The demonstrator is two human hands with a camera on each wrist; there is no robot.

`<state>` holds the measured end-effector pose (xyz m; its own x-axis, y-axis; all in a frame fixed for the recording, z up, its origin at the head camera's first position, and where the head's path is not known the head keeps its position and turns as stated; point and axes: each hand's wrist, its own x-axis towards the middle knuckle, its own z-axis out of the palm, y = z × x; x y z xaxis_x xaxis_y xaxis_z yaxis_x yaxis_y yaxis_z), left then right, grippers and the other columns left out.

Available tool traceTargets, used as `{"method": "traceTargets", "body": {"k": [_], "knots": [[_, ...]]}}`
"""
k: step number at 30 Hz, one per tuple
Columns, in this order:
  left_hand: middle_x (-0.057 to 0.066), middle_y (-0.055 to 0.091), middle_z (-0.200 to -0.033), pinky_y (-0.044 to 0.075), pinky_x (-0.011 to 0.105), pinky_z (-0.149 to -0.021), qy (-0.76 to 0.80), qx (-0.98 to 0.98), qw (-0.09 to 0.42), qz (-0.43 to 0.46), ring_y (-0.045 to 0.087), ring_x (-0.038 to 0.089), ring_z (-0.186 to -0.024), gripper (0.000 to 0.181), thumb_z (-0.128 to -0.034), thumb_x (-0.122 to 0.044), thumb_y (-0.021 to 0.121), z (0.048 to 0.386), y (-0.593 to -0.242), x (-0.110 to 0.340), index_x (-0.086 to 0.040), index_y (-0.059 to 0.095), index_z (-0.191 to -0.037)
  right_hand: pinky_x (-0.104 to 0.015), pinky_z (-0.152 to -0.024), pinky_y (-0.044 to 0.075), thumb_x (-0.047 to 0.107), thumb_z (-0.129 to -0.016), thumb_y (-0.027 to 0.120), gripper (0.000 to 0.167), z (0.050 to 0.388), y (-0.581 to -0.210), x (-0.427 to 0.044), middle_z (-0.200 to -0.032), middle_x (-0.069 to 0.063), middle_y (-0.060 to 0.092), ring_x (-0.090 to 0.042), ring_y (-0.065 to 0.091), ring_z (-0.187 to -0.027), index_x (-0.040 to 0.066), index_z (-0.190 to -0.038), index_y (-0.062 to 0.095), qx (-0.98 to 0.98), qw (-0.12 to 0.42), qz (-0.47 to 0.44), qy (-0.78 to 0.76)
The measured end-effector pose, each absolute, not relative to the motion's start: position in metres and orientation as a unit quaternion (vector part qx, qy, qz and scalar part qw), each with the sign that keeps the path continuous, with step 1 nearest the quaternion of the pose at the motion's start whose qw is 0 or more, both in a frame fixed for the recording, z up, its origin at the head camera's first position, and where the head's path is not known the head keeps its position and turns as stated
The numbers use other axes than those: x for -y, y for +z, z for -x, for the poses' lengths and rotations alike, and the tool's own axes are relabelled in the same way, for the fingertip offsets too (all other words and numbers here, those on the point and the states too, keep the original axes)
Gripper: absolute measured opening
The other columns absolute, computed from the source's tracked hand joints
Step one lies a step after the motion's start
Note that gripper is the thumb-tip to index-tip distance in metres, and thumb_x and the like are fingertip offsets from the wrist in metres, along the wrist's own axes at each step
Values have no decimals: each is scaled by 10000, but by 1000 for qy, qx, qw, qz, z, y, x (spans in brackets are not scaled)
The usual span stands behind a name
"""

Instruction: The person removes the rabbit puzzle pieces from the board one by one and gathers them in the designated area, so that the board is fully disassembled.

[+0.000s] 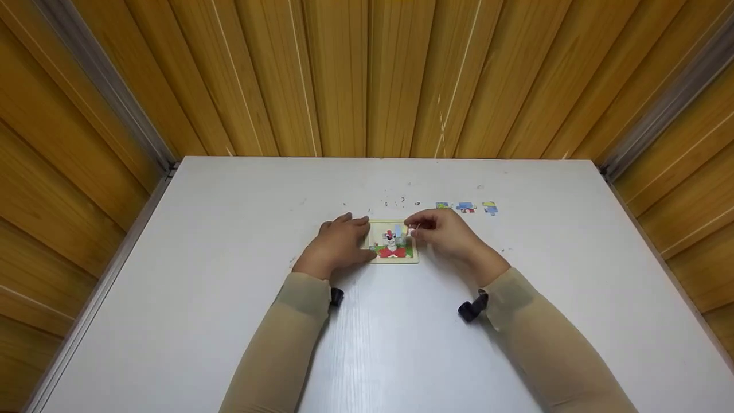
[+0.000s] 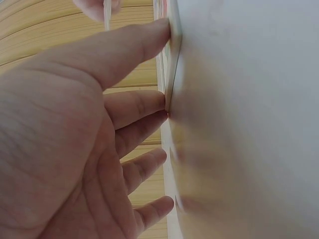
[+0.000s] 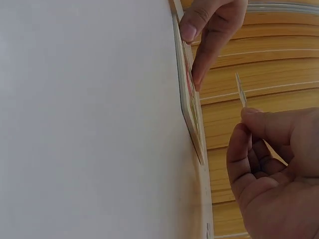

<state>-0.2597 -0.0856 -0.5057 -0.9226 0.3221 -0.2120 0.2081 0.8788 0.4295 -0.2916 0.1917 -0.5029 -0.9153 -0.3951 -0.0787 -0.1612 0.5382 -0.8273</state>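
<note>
A small puzzle board with a pale rim lies flat on the table, partly filled with a picture showing a white figure and red at the bottom. My left hand rests at the board's left side, thumb tip on its lower edge and the other fingers spread along the left. Over the upper right corner, my right hand pinches a thin puzzle piece between thumb and index finger. The piece is edge-on in the right wrist view and held above the board; its printed face is hidden there.
Three loose puzzle pieces lie in a row beyond my right hand: a blue-green one, a blue-red one and a blue-yellow one. Wood-patterned panels stand behind the white table.
</note>
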Motion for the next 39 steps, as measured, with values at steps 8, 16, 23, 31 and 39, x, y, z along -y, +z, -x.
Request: {"method": "traceTargets", "body": {"k": [8,16,23,31,39], "knots": [[-5,457,-1821,241,609,-1436,201,-959,139,-142,262,326,-1774,762,-1042,-422,819,260,-504,81,-172,534,-1704,-170,-860,567,67,-1077,753,297,295,-492,-230,-1294,-189,788,-164,656,-1040,31,-1370,791,-872,88,120,-465],[-7,467,-1816,238,597,-1441,205,-959,137,-137,270,322,-1772,782,-1041,-419,823,261,-503,78,-169,516,-1715,-147,-836,595,60,-1080,750,362,299,-492,-256,-1342,-219,766,-87,663,-1015,2,-1436,756,-866,91,102,-481],[-15,454,-1823,235,596,-1443,200,-960,141,-138,266,321,-1773,785,-1046,-432,817,260,-501,79,-179,506,-1721,-151,-756,524,74,-1066,756,333,301,-499,-270,-1229,-182,767,-152,615,-987,30,-1394,789,-897,108,99,-418],[-23,456,-1821,243,609,-1436,192,-963,138,-132,281,315,-1768,798,-1035,-434,830,260,-502,84,-181,508,-1720,-288,-911,512,97,-1061,760,284,303,-502,-270,-1239,-162,779,-231,649,-1043,59,-1337,812,-926,118,118,-340],[-31,452,-1823,232,598,-1441,197,-962,139,-126,278,309,-1769,802,-1035,-443,831,259,-504,85,-184,506,-1720,-415,-1016,529,74,-1076,735,244,301,-505,-265,-1250,-163,770,-293,658,-1117,65,-1308,809,-928,130,116,-329]]}}
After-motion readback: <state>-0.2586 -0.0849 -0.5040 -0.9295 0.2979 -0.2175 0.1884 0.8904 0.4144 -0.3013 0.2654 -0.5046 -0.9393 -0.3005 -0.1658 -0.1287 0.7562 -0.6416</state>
